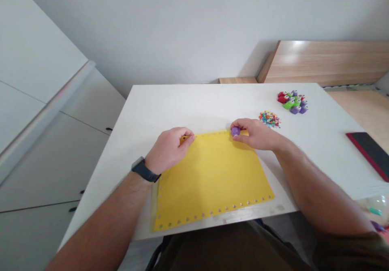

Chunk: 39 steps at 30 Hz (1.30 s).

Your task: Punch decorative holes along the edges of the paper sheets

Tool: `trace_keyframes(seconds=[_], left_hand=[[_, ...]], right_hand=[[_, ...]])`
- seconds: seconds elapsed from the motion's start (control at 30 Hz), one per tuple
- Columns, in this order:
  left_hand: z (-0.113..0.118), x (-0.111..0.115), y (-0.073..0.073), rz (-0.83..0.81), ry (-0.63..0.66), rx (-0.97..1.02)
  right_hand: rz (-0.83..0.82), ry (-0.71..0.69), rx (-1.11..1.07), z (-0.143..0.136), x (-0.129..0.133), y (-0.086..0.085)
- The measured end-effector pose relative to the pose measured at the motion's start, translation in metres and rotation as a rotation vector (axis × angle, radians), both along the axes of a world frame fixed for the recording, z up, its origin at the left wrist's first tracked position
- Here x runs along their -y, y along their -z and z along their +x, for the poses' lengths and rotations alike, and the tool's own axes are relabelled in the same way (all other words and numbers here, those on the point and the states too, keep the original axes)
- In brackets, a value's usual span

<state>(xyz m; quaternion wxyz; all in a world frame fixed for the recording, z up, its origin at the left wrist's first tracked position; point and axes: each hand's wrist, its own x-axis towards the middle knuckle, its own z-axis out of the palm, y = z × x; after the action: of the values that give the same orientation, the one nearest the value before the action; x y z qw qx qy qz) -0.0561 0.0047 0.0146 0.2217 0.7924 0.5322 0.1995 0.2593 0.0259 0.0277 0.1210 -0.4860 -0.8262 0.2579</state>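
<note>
A yellow sheet of paper lies on the white table, with small punched holes running along its edges. My left hand, wearing a dark watch on the wrist, pinches the sheet's far edge near its left corner. At the far right corner, my right hand grips a small purple craft punch between thumb and fingers. The punch sits at the paper's far edge; whether the edge is inside its slot is hidden.
A pile of colourful paper cut-outs lies beyond my right hand. Farther back stand several red, green and purple craft punches. A dark, red-edged flat object rests at the table's right side. White cabinets stand on the left.
</note>
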Motion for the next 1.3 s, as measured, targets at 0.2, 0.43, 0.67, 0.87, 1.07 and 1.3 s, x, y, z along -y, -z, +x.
trace_keyframes(seconds=[0.2, 0.43, 0.67, 0.87, 1.07, 1.3], left_hand=[[-0.0014, -0.0002, 0.0002, 0.013, 0.007, 0.004], [-0.0022, 0.0006, -0.0006, 0.009, 0.006, -0.004], [-0.0011, 0.0002, -0.002, 0.009, -0.001, 0.002], [-0.0011, 0.0009, -0.0028, 0.017, 0.004, 0.017], [-0.0012, 0.0011, -0.0037, 0.017, 0.004, 0.028], [-0.0009, 0.001, -0.0046, 0.016, 0.001, 0.035]], right_hand=[[-0.009, 0.02, -0.015, 0.0014, -0.0003, 0.0007], [-0.019, 0.002, 0.0, 0.0003, 0.0, -0.0014], [-0.006, 0.0, 0.0, 0.0001, -0.0008, 0.0013], [-0.008, -0.008, -0.015, 0.0009, -0.0012, 0.0029], [-0.006, -0.012, -0.007, 0.0013, -0.0007, 0.0011], [0.002, -0.005, 0.0, -0.0006, -0.0001, 0.0007]])
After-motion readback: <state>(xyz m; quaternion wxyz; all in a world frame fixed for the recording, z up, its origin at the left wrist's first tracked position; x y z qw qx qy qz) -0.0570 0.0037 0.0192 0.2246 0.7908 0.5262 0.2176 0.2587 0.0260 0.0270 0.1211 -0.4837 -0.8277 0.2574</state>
